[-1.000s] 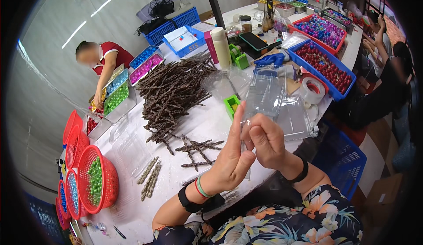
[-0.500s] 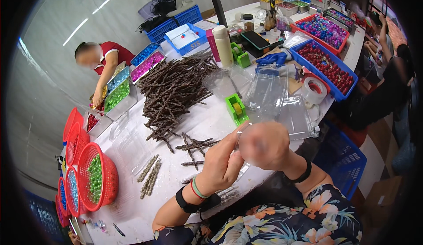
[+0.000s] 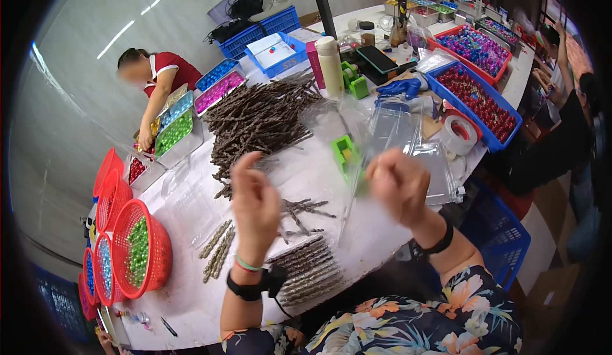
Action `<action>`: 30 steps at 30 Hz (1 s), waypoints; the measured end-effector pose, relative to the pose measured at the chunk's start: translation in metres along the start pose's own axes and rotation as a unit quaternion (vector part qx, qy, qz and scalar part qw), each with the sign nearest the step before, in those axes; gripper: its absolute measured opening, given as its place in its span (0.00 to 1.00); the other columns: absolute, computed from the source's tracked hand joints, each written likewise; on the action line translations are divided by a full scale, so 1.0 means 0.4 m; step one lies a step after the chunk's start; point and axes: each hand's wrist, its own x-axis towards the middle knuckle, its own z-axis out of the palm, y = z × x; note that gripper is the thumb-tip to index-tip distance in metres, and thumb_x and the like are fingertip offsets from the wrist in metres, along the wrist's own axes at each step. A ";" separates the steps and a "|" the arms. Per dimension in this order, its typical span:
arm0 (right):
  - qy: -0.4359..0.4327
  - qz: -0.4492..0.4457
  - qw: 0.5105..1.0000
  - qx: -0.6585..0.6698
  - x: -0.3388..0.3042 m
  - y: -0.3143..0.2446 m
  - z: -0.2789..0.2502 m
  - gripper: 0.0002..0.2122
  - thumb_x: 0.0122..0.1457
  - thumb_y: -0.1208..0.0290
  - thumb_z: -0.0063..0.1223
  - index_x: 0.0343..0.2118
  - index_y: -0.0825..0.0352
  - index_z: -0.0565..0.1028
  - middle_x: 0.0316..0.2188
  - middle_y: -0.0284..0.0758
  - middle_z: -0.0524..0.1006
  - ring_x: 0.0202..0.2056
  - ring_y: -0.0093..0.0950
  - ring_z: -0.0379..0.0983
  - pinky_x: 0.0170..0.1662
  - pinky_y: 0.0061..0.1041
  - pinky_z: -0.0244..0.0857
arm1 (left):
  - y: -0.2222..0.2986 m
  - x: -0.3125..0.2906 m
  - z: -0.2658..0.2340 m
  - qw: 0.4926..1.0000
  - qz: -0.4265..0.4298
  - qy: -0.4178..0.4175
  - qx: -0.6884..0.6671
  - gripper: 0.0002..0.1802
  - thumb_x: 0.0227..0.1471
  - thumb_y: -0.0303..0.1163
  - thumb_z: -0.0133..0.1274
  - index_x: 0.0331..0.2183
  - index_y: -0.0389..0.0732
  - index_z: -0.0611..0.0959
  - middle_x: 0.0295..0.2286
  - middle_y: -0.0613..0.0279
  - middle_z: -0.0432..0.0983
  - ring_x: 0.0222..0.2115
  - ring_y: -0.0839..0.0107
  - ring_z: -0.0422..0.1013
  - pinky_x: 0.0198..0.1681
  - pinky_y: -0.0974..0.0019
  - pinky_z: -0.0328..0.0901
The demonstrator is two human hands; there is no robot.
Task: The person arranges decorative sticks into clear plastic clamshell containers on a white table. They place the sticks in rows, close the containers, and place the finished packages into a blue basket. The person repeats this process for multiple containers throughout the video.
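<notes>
My left hand [image 3: 256,205] is raised over the table in front of the brown pile, its fingers half curled and smeared by motion. To the right, my right hand [image 3: 400,186] is closed in a pinch near the green tape dispenser [image 3: 344,154]. A thin clear strip [image 3: 347,218], apparently tape, slants down from its fingertips. Below the hands lies a neat row of twisted brown strands [image 3: 307,271]. Several loose dark strands [image 3: 306,209] lie behind that row. Lighter braided pieces [image 3: 218,250] rest left of my left hand. A large pile of dark twisted strands [image 3: 261,119] lies beyond.
Red baskets of beads [image 3: 156,253] stand at the left. Bead trays [image 3: 172,135] line the far left edge, where another person [image 3: 169,74] reaches in. A blue tray of red beads [image 3: 475,103], clear plastic boxes [image 3: 437,176] and a tape roll [image 3: 458,135] are at the right.
My hands, together before, have drawn apart: the left moved left and up, the right stays on the right. The row of strands beneath them has come into sight.
</notes>
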 end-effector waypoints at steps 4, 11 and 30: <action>0.050 0.119 0.978 0.162 0.123 0.072 -0.010 0.08 0.66 0.76 0.45 0.29 0.68 0.73 0.20 0.29 0.74 0.21 0.13 0.68 0.23 0.16 0.63 | -0.065 -0.043 -0.184 0.990 -0.080 0.117 -0.020 0.27 0.55 0.17 0.41 0.57 0.34 0.65 0.28 0.66 0.66 0.20 0.82 0.63 0.18 0.78 0.58; -0.108 -0.154 0.956 -0.227 0.309 0.216 0.103 0.06 0.60 0.74 0.51 0.26 0.66 0.74 0.19 0.37 0.76 0.21 0.31 0.75 0.27 0.32 0.69 | -0.072 -0.227 -0.334 0.958 -0.150 0.234 -0.069 0.25 0.57 0.18 0.42 0.57 0.35 0.67 0.26 0.68 0.63 0.18 0.82 0.60 0.17 0.78 0.57; -0.464 0.460 0.730 0.200 -0.128 -0.002 0.159 0.21 0.70 0.65 0.45 0.60 0.73 0.67 0.33 0.35 0.80 0.32 0.23 0.79 0.35 0.21 0.73 | 0.008 -0.377 -0.277 0.886 -0.333 0.204 -0.252 0.24 0.61 0.26 0.40 0.58 0.32 0.63 0.28 0.62 0.69 0.15 0.78 0.63 0.17 0.75 0.58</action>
